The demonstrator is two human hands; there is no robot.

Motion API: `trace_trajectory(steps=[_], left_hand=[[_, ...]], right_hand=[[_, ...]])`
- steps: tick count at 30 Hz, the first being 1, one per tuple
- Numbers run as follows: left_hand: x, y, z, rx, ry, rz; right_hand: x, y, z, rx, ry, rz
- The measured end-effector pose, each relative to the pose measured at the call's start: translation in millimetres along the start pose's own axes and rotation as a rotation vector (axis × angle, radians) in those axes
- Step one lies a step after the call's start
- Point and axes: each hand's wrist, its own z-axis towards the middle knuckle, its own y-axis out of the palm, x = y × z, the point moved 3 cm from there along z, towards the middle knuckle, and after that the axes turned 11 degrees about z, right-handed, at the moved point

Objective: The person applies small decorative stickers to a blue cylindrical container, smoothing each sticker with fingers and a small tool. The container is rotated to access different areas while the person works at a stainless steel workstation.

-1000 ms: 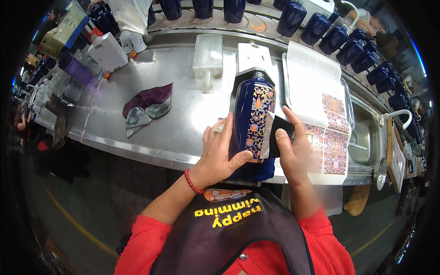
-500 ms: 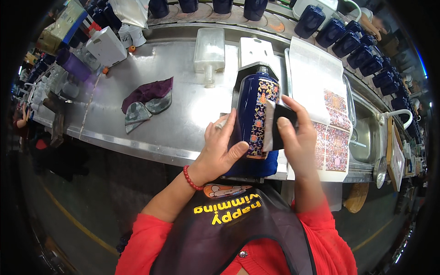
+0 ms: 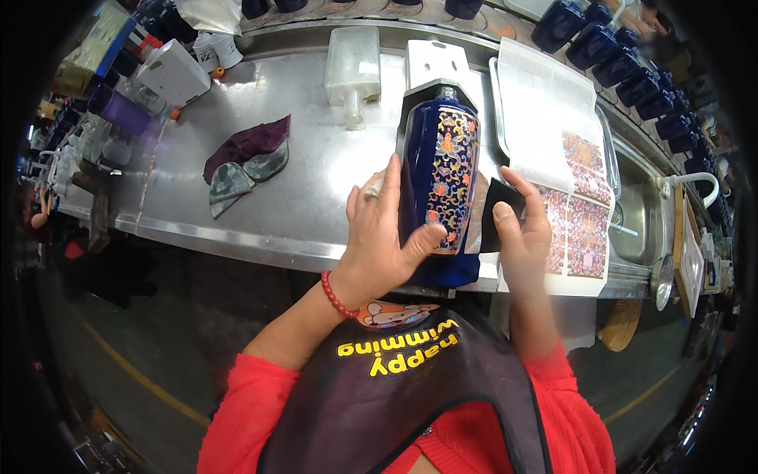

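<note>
A dark blue glass bottle lies tilted with its neck pointing away from me, against a dark angular holder. A colourful floral decal covers its front face. My left hand grips the bottle's left side, fingers along the edge and thumb on the decal's lower part. Between the thumb and fingers of my right hand is a flat black scraper. Its pale edge strip is at the bottle's right side; whether it touches the glass I cannot tell.
Printed decal sheets lie at the right, beside a sink. A clear bottle and a white box stand behind. Purple and grey cloths lie left on the metal bench. Several blue bottles line the far right.
The scraper has moved from the decal's right part to the bottle's right side. More of the decal now shows, and the bottle looks turned slightly. My left thumb rests further onto the decal.
</note>
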Motion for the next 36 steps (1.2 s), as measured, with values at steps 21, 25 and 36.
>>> trace_trajectory(steps=[21,25,36], left_hand=[[36,-12,-9,-0.023,0.349,0.503],[35,-6,-1,0.016,0.306,0.406],[28,-7,21,0.025,0.294,0.267]], right_hand=[[2,2,0,-0.026,-0.047,0.032],[5,4,3,-0.04,-0.056,0.02],[10,1,4,-0.018,-0.014,0.021]])
